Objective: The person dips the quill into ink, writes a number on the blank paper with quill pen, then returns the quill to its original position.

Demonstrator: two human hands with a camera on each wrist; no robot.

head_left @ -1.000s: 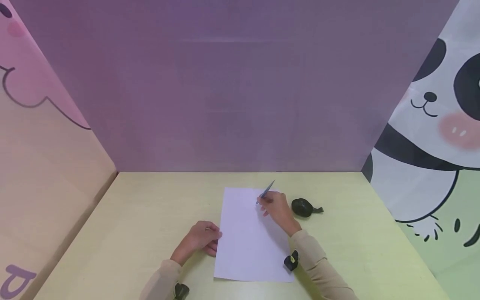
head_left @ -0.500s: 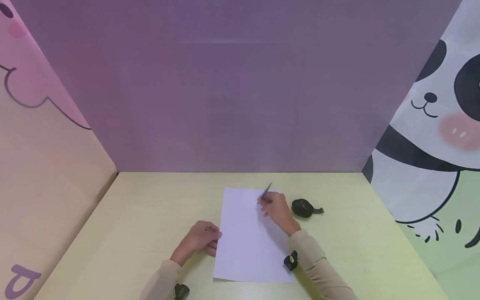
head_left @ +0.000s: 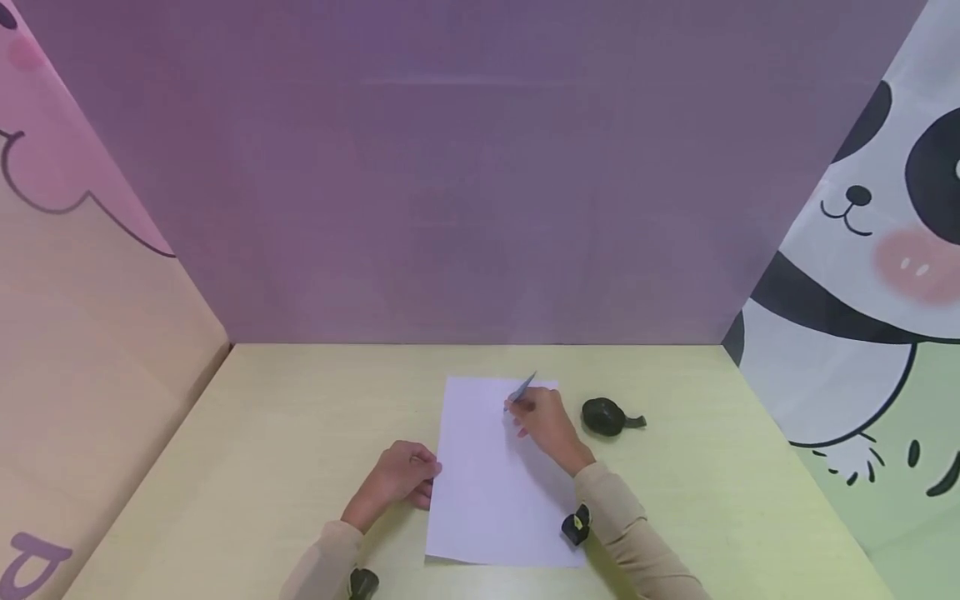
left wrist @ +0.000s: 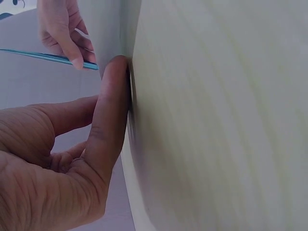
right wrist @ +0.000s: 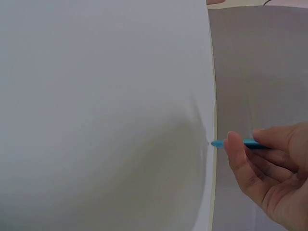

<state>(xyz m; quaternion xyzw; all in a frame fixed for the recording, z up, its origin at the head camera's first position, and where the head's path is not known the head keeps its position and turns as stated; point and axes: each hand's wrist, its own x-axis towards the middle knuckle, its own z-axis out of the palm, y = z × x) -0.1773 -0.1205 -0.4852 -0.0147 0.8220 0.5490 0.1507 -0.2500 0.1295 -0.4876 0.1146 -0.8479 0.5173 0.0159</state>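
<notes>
A white sheet of paper (head_left: 480,492) lies lengthwise on the pale table. My right hand (head_left: 551,429) pinches a blue pen (head_left: 525,386) over the upper part of the sheet. In the right wrist view, the teal tip of the pen (right wrist: 217,143) points at the paper surface; I cannot tell whether it touches. My left hand (head_left: 401,472) rests at the sheet's left edge, with a fingertip on that edge. A straight finger (left wrist: 110,101) shows against the edge in the left wrist view. No writing can be made out on the paper.
A dark, round object with a short stem-like tail (head_left: 603,417) lies to the right of the paper. Small black devices sit at both wrists. A purple wall (head_left: 480,208) rises behind the table (head_left: 300,400), with cartoon-printed panels on both sides.
My right hand and the pen have shifted slightly left across the paper, and the pen leans lower. The left hand stays at the sheet's edge.
</notes>
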